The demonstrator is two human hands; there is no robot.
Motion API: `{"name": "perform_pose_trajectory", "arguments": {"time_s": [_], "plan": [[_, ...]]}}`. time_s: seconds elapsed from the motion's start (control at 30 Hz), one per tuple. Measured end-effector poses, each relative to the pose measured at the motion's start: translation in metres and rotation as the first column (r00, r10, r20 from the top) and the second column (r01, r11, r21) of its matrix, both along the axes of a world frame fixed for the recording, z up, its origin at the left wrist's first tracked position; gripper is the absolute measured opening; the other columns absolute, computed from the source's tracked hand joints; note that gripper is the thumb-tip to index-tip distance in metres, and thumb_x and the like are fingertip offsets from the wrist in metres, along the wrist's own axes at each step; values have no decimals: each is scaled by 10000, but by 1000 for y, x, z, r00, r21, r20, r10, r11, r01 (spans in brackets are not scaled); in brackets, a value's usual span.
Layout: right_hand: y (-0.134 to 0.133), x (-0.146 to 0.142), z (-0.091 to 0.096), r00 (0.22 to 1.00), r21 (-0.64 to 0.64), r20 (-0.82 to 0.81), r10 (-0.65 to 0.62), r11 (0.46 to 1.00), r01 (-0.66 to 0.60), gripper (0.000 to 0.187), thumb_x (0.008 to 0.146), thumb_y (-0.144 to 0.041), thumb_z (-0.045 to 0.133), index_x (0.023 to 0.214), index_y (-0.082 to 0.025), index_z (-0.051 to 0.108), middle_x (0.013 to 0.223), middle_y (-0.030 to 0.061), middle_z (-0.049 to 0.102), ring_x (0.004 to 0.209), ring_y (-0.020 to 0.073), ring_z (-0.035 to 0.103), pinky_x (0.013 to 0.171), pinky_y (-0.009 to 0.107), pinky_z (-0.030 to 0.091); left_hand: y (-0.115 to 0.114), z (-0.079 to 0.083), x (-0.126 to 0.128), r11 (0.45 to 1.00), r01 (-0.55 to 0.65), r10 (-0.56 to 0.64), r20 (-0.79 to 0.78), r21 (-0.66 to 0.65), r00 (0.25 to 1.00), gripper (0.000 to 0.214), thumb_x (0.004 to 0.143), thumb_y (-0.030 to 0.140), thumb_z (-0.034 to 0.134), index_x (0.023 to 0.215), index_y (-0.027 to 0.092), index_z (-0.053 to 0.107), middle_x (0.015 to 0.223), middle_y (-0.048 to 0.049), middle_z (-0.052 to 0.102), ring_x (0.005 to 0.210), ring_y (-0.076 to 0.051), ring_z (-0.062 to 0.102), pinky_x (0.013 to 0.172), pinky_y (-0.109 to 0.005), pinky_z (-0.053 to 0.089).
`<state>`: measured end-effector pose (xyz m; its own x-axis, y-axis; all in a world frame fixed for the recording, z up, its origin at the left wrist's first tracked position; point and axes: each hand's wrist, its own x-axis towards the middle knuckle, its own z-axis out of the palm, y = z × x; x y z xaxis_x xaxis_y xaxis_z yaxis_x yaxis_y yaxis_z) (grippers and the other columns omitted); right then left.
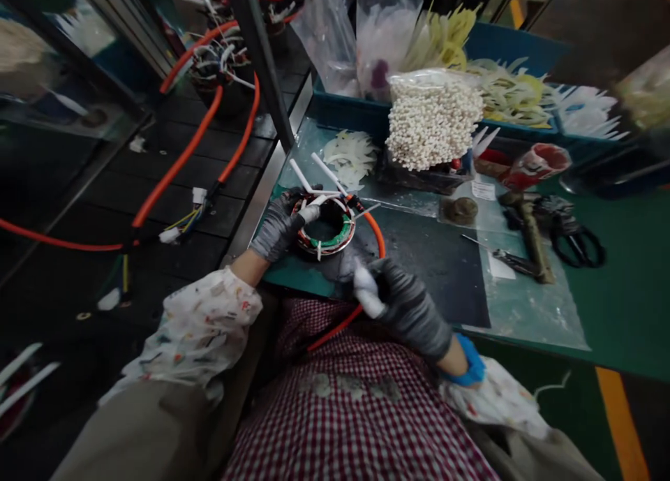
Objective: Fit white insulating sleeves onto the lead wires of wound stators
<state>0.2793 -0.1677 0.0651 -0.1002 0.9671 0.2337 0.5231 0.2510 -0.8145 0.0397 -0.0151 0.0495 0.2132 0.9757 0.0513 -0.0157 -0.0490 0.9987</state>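
Note:
My left hand [285, 223], in a grey striped glove with white-wrapped fingertips, grips the left side of a motor stator [335, 243]. The stator is a ring with green and reddish windings and white ties, lying on the dark mat. White sleeving tubes [327, 170] stick up from its far side. An orange cable [374, 226] leaves its right side and curves down toward my lap, passing by my right hand. My right hand [400, 299], gloved the same way, is closed near the table's front edge. Its fingers are curled, and what they hold, if anything, is hidden.
Right of the mat lie a hammer [531, 237], black scissors [578, 240] and a slim tool [518, 263]. A bag of white beads [434, 118] sits before blue bins [350, 107] of sleeving. On the left, a roller conveyor [209, 209] carries stators with orange cables [183, 163]; a metal post [264, 69] stands beside it.

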Motion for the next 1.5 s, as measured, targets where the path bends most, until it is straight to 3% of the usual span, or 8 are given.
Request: {"name": "perform_pose_trajectory", "arguments": {"time_s": [0.17, 0.4, 0.53, 0.83, 1.03, 1.2, 1.37, 1.5], "plan": [[-19, -30, -31, 997, -37, 3, -83, 996, 83, 279, 985, -387, 686, 1221, -278, 790, 1039, 102, 889, 877, 349, 878, 748, 470, 742, -50, -3, -8, 972, 28, -1, -117, 233, 993, 543, 900, 564, 867, 1335, 249, 791, 1469, -117, 779, 1404, -361, 721, 1246, -538, 579], [-36, -19, -16, 999, -118, -33, 15, 993, -18, 370, 1009, -358, 747, 1375, -317, 792, 1447, 96, 802, 1353, 360, 777, 1118, 569, 690, -85, -17, -10, 815, 76, 122, -298, 574, 947, 454, 1055, 665, 656, 1385, 379, 780, 1511, -29, 763, 1518, -357, 640, 1383, -625, 396], [-31, -21, -3, 1000, -97, -3, -11, 995, 11, 339, 995, -353, 803, 1333, -344, 815, 1360, 57, 843, 1272, 337, 819, 1094, 542, 711, -87, -18, -4, 836, 11, 204, -331, 549, 921, 555, 1090, 748, 509, 1363, 354, 787, 1518, -6, 754, 1523, -369, 628, 1351, -622, 440], [-13, -26, 9, 996, 6, 90, 5, 1000, -6, 231, 978, -365, 803, 1203, -360, 850, 1158, 9, 891, 1071, 277, 869, 969, 423, 735, -90, -18, 2, 796, -61, 280, -278, 603, 919, 430, 1125, 641, 535, 1370, 384, 777, 1465, -1, 774, 1484, -342, 666, 1290, -612, 510], [-15, -23, 5, 995, -35, 94, -29, 999, 32, 192, 929, -384, 837, 1118, -367, 867, 1049, 37, 871, 917, 280, 837, 828, 424, 733, -90, -15, 3, 752, 2, 305, -350, 659, 886, 467, 1150, 634, 463, 1379, 363, 766, 1455, -21, 783, 1460, -313, 679, 1298, -578, 500], [-16, -22, 6, 991, 7, 101, -84, 996, 84, 133, 934, -401, 796, 1042, -357, 858, 961, 42, 866, 792, 264, 822, 713, 404, 720, -85, -15, 6, 701, 14, 278, -292, 713, 915, 362, 1143, 517, 558, 1456, 418, 711, 1457, 5, 782, 1474, -302, 673, 1313, -565, 476], [-19, -8, 10, 989, 13, 106, -102, 995, 102, 203, 952, -350, 770, 1128, -334, 871, 1135, 44, 890, 1019, 315, 871, 860, 440, 756, -79, -1, 14, 732, 124, 221, -405, 670, 887, 334, 1126, 461, 598, 1421, 376, 730, 1482, -3, 772, 1476, -307, 670, 1310, -571, 473], [-19, 4, 12, 965, 20, 205, -166, 986, 166, 242, 960, -350, 769, 1182, -328, 864, 1155, 52, 891, 1014, 334, 875, 848, 441, 745, -68, 17, 29, 748, 212, 175, -495, 629, 851, 295, 1109, 399, 633, 1367, 327, 755, 1482, -21, 774, 1462, -307, 681, 1299, -574, 485]]}}
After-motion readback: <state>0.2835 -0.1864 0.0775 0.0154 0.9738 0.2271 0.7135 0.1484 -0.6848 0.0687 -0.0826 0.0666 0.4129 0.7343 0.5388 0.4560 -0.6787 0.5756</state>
